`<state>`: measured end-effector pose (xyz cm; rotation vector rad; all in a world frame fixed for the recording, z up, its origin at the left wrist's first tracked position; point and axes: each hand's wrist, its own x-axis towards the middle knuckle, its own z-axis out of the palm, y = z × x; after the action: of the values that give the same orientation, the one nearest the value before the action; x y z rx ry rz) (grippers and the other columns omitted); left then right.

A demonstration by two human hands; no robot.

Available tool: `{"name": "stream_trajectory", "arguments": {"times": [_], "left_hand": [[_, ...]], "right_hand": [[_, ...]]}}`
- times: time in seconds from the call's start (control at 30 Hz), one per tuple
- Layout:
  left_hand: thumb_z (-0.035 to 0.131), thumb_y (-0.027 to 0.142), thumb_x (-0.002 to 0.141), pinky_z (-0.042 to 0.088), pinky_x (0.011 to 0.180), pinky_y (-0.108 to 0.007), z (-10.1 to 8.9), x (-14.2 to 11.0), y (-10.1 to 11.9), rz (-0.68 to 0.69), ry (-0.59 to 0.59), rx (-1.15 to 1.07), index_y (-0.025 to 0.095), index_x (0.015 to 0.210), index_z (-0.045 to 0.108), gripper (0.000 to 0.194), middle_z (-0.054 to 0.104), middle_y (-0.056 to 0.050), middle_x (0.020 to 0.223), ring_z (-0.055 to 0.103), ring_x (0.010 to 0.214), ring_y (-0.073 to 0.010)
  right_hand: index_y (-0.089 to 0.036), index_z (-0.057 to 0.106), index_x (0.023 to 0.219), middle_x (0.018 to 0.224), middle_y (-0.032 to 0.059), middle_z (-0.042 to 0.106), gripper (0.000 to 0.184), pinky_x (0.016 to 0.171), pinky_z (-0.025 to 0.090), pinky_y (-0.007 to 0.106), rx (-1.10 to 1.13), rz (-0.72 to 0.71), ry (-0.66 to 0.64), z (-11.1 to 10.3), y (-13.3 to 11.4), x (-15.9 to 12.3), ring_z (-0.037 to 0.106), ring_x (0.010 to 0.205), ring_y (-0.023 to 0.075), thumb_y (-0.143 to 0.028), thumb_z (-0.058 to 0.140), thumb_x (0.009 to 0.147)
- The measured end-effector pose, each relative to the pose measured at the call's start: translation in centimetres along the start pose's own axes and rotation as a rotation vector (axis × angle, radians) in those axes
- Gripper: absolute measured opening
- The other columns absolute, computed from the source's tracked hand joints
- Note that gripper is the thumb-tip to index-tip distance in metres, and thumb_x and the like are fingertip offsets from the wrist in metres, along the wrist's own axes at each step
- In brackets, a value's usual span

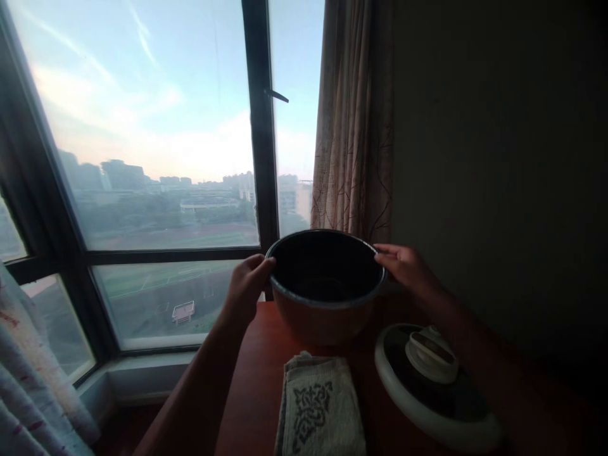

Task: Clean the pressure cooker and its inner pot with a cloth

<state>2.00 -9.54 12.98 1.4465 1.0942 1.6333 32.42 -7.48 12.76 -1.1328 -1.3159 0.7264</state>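
A dark round pot [313, 316] with a copper-coloured outside stands on a reddish wooden table [251, 380] by the window. My left hand [247, 285] grips the pot's rim on its left side, fingers curled over the edge. On the right side of the rim my right hand [403, 266] holds on with the fingers pressed along it. The inside of the pot is dark and looks empty.
A folded patterned cloth [318, 405] lies on the table in front of the pot. A white round lid [427, 392] with a knob rests to the right. Behind are a large window [156, 158], a curtain [351, 120] and a dark wall [498, 158]. Striped fabric [28, 380] hangs at the lower left.
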Motion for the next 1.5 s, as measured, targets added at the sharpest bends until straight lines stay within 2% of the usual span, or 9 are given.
{"name": "stream_trajectory", "arguments": {"times": [0.2, 0.3, 0.4, 0.7, 0.87, 1.03, 1.23, 1.37, 1.5], "left_hand": [[0.057, 0.021, 0.076, 0.031, 0.041, -0.019, 3.5, 10.4, 0.6, -0.047, -0.007, 0.133, 0.019, 0.056, 0.048, 0.022, 0.039, 0.007, 0.043, 0.037, 0.038, -0.0055], [0.059, 0.017, 0.076, 0.034, 0.042, -0.019, 4.2, 13.5, -0.4, -0.050, -0.009, 0.213, 0.018, 0.055, 0.049, 0.023, 0.044, 0.005, 0.043, 0.041, 0.038, -0.0061], [0.061, 0.018, 0.078, 0.037, 0.044, -0.019, 4.3, 15.2, -1.9, -0.049, 0.007, 0.290, 0.017, 0.056, 0.052, 0.023, 0.048, 0.004, 0.043, 0.044, 0.039, -0.0067], [0.065, 0.027, 0.080, 0.044, 0.050, -0.019, 3.5, 17.6, -6.1, -0.024, 0.052, 0.473, 0.016, 0.064, 0.062, 0.019, 0.058, 0.001, 0.047, 0.056, 0.046, -0.0100], [0.066, 0.031, 0.082, 0.047, 0.051, -0.019, 3.1, 18.5, -7.2, -0.053, 0.029, 0.552, 0.016, 0.063, 0.063, 0.024, 0.063, -0.001, 0.051, 0.061, 0.048, -0.0115], [0.068, 0.034, 0.083, 0.049, 0.051, -0.019, 3.0, 19.1, -8.0, -0.106, -0.001, 0.616, 0.015, 0.067, 0.066, 0.025, 0.065, -0.003, 0.052, 0.064, 0.050, -0.0128], [0.071, 0.022, 0.078, 0.051, 0.050, -0.022, 2.4, 18.6, -8.8, -0.203, -0.073, 0.706, 0.011, 0.085, 0.069, 0.013, 0.065, -0.004, 0.053, 0.065, 0.048, -0.0151], [0.070, 0.009, 0.071, 0.052, 0.051, -0.023, 2.2, 17.8, -9.8, -0.219, -0.139, 0.785, 0.010, 0.106, 0.067, 0.036, 0.067, -0.002, 0.058, 0.067, 0.051, -0.0169], [0.067, 0.010, 0.069, 0.053, 0.055, -0.026, 2.3, 17.3, -11.0, -0.181, -0.183, 0.901, 0.013, 0.096, 0.072, 0.028, 0.067, -0.003, 0.059, 0.068, 0.053, -0.0189]], "right_hand": [[-0.011, 0.077, 0.091, 0.059, -0.0014, 0.066, 0.028, 0.053, 0.041, 0.022, -0.111, -0.069, 0.137, 0.9, -1.9, 10.2, 0.056, 0.054, 0.0124, -0.020, 0.063, 0.068], [-0.010, 0.078, 0.088, 0.067, 0.0005, 0.070, 0.026, 0.061, 0.046, 0.023, -0.177, -0.095, 0.193, 1.5, -0.5, 13.0, 0.063, 0.066, 0.0155, -0.016, 0.066, 0.065], [-0.010, 0.077, 0.101, 0.077, 0.0031, 0.074, 0.036, 0.071, 0.049, 0.025, -0.222, -0.115, 0.237, 2.1, 1.2, 14.6, 0.066, 0.075, 0.0172, -0.016, 0.068, 0.066], [-0.010, 0.071, 0.118, 0.066, 0.0003, 0.070, 0.039, 0.068, 0.052, 0.026, -0.298, -0.151, 0.215, 4.0, 4.5, 16.4, 0.064, 0.064, 0.0146, -0.014, 0.063, 0.080], [-0.014, 0.066, 0.114, 0.093, 0.0024, 0.071, 0.024, 0.074, 0.058, 0.032, -0.375, -0.079, 0.172, 4.9, 6.1, 16.7, 0.068, 0.078, 0.0147, -0.025, 0.066, 0.093], [-0.016, 0.062, 0.119, 0.114, 0.0066, 0.067, 0.030, 0.081, 0.059, 0.038, -0.455, -0.009, 0.105, 5.2, 7.6, 17.0, 0.067, 0.094, 0.0188, -0.036, 0.063, 0.096], [-0.017, 0.062, 0.121, 0.120, 0.0077, 0.065, 0.031, 0.086, 0.058, 0.041, -0.559, -0.018, 0.031, 5.9, 9.5, 17.3, 0.066, 0.102, 0.0209, -0.035, 0.064, 0.096], [-0.017, 0.062, 0.121, 0.121, 0.0078, 0.065, 0.032, 0.087, 0.057, 0.042, -0.644, -0.026, -0.013, 6.4, 11.0, 17.1, 0.066, 0.103, 0.0214, -0.037, 0.064, 0.096], [-0.017, 0.062, 0.121, 0.121, 0.0078, 0.065, 0.032, 0.088, 0.057, 0.043, -0.732, -0.012, -0.049, 6.6, 12.4, 16.6, 0.066, 0.103, 0.0214, -0.036, 0.064, 0.095]]}}
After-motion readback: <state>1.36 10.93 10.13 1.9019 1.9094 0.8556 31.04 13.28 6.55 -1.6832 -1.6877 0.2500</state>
